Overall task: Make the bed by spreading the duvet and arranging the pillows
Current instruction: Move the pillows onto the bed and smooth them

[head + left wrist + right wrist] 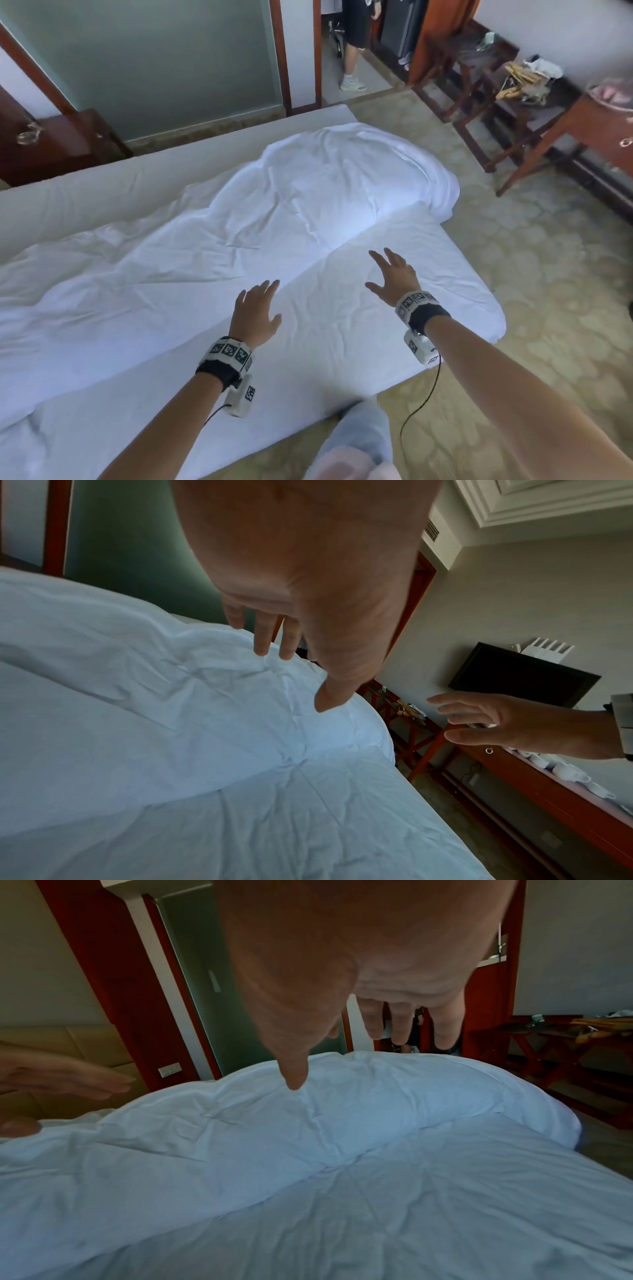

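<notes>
A white duvet (260, 219) lies bunched along the far part of the bed, its near edge running diagonally across the mattress (394, 329). The duvet (143, 691) (308, 1123) fills both wrist views as a rumpled fold. My left hand (257, 308) hovers over the duvet's near edge with fingers straight and spread, holding nothing. My right hand (394, 274) is stretched out above the bare mattress sheet, fingers spread, also empty. In the wrist views the left hand (291, 669) and right hand (342, 1056) hang above the fabric without touching it. No pillow shows.
A wooden nightstand (58, 144) stands at far left. A luggage rack (479, 78) and a wooden desk (589, 126) line the right wall. Another person's legs (352, 51) show in the doorway. My slippered foot (352, 452) stands on patterned carpet by the bed's near edge.
</notes>
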`<action>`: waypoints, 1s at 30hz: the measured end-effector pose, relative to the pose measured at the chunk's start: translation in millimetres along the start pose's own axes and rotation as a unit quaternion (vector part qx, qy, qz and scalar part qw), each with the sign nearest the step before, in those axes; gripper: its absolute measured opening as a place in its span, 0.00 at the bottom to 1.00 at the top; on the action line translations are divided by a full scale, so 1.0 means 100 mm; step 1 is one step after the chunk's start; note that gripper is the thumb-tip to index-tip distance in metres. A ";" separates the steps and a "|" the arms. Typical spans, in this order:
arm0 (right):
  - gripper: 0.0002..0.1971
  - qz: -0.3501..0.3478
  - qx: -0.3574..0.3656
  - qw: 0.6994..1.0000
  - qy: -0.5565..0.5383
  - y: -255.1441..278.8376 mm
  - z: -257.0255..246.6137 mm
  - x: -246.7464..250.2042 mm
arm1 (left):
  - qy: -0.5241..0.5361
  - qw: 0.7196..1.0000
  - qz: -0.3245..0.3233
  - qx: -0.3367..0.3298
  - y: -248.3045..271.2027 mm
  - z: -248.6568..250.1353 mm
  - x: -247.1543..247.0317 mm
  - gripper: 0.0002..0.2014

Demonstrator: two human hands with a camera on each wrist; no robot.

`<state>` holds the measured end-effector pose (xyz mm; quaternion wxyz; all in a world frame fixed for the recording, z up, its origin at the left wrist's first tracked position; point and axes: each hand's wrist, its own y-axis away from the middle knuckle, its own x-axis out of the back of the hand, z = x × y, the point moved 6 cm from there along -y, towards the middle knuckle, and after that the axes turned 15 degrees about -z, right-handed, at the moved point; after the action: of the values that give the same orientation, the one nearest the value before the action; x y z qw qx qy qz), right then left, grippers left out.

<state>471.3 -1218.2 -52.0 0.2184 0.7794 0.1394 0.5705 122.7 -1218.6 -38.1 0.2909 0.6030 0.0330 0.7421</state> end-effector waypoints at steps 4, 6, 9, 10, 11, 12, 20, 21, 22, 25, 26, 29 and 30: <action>0.44 -0.025 -0.020 0.999 0.007 -0.37 0.99 0.22 | -0.004 1.000 -0.028 -0.002 -0.85 0.74 -0.18 0.37; 0.44 -0.037 -0.023 0.999 0.012 -0.51 1.52 0.40 | -0.011 0.999 -0.035 -0.018 -1.25 1.26 -0.17 0.37; 0.44 -0.063 -0.037 0.997 0.020 -0.68 2.33 0.70 | -0.035 0.997 -0.055 -0.038 -1.80 2.11 -0.11 0.37; 0.44 -0.067 -0.040 0.997 0.017 -0.74 2.59 0.80 | -0.037 0.997 -0.058 -0.042 -1.98 2.37 -0.10 0.37; 0.45 -0.066 -0.041 0.997 0.012 -0.81 2.85 0.91 | -0.039 0.997 -0.058 -0.045 -2.17 2.62 -0.09 0.37; 0.44 -0.066 -0.040 0.997 0.009 -0.91 3.11 1.02 | -0.042 0.996 -0.059 -0.044 -2.37 2.86 -0.10 0.37; 0.46 -0.149 0.005 0.987 0.058 -1.88 5.14 1.53 | -0.020 0.995 -0.076 0.059 -3.76 4.45 -0.58 0.40; 0.46 -0.159 0.015 0.985 0.064 -1.97 5.34 1.64 | -0.002 0.995 -0.073 0.072 -3.88 4.62 -0.64 0.40; 0.46 -0.161 0.025 0.984 0.066 -2.06 5.54 1.77 | 0.008 0.994 -0.068 0.082 -4.02 4.80 -0.66 0.40; 0.46 -0.182 0.049 0.979 0.075 -2.30 5.96 2.24 | 0.031 0.988 -0.099 0.117 -4.36 5.29 -0.67 0.41; 0.46 -0.179 0.057 0.980 0.071 -2.42 6.05 2.43 | 0.039 0.987 -0.098 0.123 -4.50 5.43 -0.61 0.41; 0.45 -0.178 0.086 0.978 0.068 -2.99 6.23 2.91 | 0.059 0.983 -0.066 0.161 -4.98 5.68 -0.37 0.41; 0.45 -0.187 0.097 0.975 0.077 -3.22 6.27 3.01 | 0.066 0.981 -0.058 0.175 -5.13 5.73 -0.31 0.41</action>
<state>1170.3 -913.0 -122.5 0.2329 0.7108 0.3535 0.5618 850.7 -980.7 -115.2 0.2208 0.5914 0.2164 0.7447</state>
